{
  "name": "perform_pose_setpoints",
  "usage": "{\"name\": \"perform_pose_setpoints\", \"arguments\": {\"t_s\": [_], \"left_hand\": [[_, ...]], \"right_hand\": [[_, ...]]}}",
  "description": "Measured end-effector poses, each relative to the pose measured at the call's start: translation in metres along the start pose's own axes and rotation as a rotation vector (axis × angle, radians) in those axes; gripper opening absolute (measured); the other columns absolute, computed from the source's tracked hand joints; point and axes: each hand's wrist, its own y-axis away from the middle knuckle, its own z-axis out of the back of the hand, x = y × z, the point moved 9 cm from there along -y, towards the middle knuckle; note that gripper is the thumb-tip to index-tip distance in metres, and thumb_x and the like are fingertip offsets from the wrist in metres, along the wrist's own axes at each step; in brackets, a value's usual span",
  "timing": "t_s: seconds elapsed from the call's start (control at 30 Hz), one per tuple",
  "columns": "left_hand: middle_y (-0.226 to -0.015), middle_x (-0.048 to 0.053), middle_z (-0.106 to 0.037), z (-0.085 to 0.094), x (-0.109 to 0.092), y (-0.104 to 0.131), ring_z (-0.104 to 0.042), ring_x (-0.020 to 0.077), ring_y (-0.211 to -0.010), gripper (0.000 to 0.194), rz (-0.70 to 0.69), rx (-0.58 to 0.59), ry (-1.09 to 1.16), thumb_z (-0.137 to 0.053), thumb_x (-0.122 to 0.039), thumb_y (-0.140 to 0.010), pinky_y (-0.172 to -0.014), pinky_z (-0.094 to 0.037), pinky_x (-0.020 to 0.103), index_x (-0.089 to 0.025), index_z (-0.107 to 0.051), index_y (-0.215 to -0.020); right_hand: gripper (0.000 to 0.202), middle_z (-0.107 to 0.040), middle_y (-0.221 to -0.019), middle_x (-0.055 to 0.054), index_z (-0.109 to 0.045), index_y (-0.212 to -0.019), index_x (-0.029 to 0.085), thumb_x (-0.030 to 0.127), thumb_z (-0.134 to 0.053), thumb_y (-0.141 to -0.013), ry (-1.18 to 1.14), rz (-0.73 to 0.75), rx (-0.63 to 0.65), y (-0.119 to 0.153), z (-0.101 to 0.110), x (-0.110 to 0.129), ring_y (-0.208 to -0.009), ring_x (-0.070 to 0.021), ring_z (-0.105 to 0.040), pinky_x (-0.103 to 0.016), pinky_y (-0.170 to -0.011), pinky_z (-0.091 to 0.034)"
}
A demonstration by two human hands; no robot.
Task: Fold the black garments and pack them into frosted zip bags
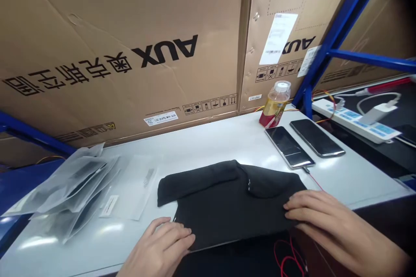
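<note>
A black garment lies partly folded on the white tabletop, its far edge turned over in strips and its near edge along the table's front. My left hand is closed on its near left corner, fingers bent over the cloth. At the right end, my right hand grips the side edge with the fingers together; its thumb is mostly hidden. Left of the garment is a flat clear plastic bag with a small white label. Several frosted bags with dark contents are piled beyond it.
A phone with a red cable and a second phone lie at the right. Behind them stands a drink bottle. Large cartons and a blue metal frame rise behind. A power strip sits far right.
</note>
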Motion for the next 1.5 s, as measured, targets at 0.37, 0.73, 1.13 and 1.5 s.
{"name": "perform_pose_setpoints", "arguments": {"t_s": [0.37, 0.73, 1.13, 1.5], "left_hand": [[-0.125, 0.009, -0.075, 0.016, 0.047, -0.043, -0.071, 0.0315, -0.111, 0.042, 0.363, -0.263, -0.250, -0.044, -0.009, -0.101, -0.097, -0.056, 0.053, -0.026, -0.070, -0.129], [-0.129, 0.007, -0.070, -0.036, 0.019, -0.088, -0.064, 0.0289, -0.117, 0.024, 0.394, -0.130, 0.127, -0.054, -0.030, -0.107, -0.093, -0.054, 0.047, -0.027, -0.069, -0.126], [-0.096, 0.002, -0.063, -0.024, 0.047, -0.072, -0.060, 0.0222, -0.089, 0.021, 0.543, 0.102, 0.190, -0.051, -0.033, -0.107, -0.079, -0.048, 0.037, -0.024, -0.061, -0.091], [-0.157, 0.006, -0.055, -0.026, 0.002, -0.113, -0.041, 0.0298, -0.154, 0.043, 0.245, -0.123, 0.071, -0.046, -0.015, -0.106, -0.126, -0.033, 0.064, -0.028, -0.056, -0.145]], "right_hand": [[0.032, -0.070, -0.128, -0.010, -0.069, -0.124, 0.027, 0.045, -0.053, -0.103, 0.140, -0.281, -0.263, -0.072, 0.000, -0.033, -0.113, -0.0348, -0.066, -0.054, -0.094, -0.055], [0.032, -0.068, -0.132, -0.006, -0.069, -0.121, 0.034, 0.056, -0.060, -0.099, 0.039, -0.359, -0.364, -0.031, -0.005, -0.050, -0.122, -0.0335, -0.065, -0.053, -0.103, -0.052], [0.028, -0.070, -0.135, -0.007, -0.065, -0.104, 0.029, 0.055, -0.062, -0.097, -0.291, -0.524, -0.454, -0.017, -0.008, -0.068, -0.124, -0.0309, -0.066, -0.041, -0.094, -0.056], [0.060, -0.070, -0.120, -0.013, -0.064, -0.128, 0.026, 0.075, -0.053, -0.094, 0.096, -0.632, -0.361, -0.009, -0.010, -0.068, -0.108, -0.0384, -0.067, -0.052, -0.086, -0.055]]}}
